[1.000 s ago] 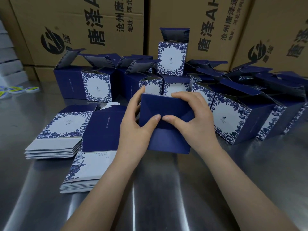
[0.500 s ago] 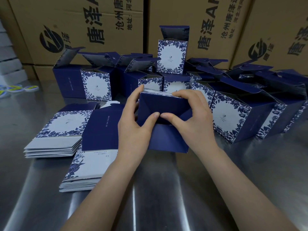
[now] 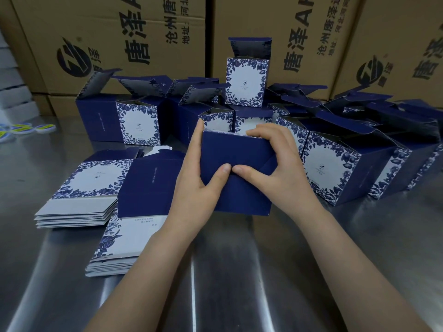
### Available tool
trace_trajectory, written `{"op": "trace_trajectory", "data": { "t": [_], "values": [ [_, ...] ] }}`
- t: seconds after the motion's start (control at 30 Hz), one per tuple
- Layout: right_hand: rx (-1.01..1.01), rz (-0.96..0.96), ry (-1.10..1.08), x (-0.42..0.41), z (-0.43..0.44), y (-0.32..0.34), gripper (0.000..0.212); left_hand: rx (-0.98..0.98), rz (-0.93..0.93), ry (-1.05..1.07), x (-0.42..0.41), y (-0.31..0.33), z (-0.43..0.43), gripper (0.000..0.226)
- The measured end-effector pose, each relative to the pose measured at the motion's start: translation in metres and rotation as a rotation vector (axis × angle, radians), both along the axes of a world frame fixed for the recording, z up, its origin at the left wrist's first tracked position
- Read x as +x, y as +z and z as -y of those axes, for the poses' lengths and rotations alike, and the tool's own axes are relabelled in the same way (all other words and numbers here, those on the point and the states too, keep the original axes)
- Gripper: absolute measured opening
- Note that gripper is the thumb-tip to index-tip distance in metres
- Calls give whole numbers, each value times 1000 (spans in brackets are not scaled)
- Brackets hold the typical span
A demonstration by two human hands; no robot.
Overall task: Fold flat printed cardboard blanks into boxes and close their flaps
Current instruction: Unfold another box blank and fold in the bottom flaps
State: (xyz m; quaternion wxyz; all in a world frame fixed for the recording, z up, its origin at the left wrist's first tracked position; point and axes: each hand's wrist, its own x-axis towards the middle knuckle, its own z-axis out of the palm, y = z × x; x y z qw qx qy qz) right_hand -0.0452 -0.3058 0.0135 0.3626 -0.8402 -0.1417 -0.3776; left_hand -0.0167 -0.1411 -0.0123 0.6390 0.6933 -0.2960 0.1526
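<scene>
Steel tabletop (image 3: 239,271), streaked with reflected light, fills the lower part of the view, and we look down on it over two bare forearms. Behind it stands a wall of large brown shipping cartons (image 3: 148,25) printed with black Chinese lettering and a round logo.

At the centre we see a navy box (image 3: 236,149), half formed, its lower edge seeming to rest on the steel. Both hands hold it. The left hand (image 3: 199,185) lies along its left side with the index finger straight up the edge and the thumb pressed on the front flap. The right hand (image 3: 278,168) has its fingers curled over the top edge and its thumb pressed on the same flap, the two thumb tips almost touching.

Just left of the box lie two stacks of flat blanks: a nearer stack (image 3: 146,185) with a navy panel uppermost, and a farther stack (image 3: 88,183) showing a white panel framed in blue leaves.

Beyond and to the right, finished boxes crowd together with their lid flaps standing open: a left group (image 3: 139,125), a right group (image 3: 333,164), and one box perched on top (image 3: 247,80). At the far left edge we make out small yellow and blue round items (image 3: 28,128), too blurred to name.
</scene>
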Motion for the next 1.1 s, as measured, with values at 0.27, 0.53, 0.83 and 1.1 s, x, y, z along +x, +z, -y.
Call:
{"op": "trace_trajectory", "data": {
  "t": [0.27, 0.53, 0.83, 1.1],
  "values": [
    [33, -33, -76, -4, -3, 3, 41, -54, -24, -39, 0, -2, 2, 76],
    [98, 28, -166, -5, -5, 5, 42, -110, 30, 12, -2, -5, 5, 61],
    [211, -9, -72, -8, -10, 7, 51, 33, 193, 18, -10, 0, 6, 52],
    [455, -37, -35, -2, -6, 5, 45, 55, 282, -46, -15, 1, 7, 47]
  ]
}}
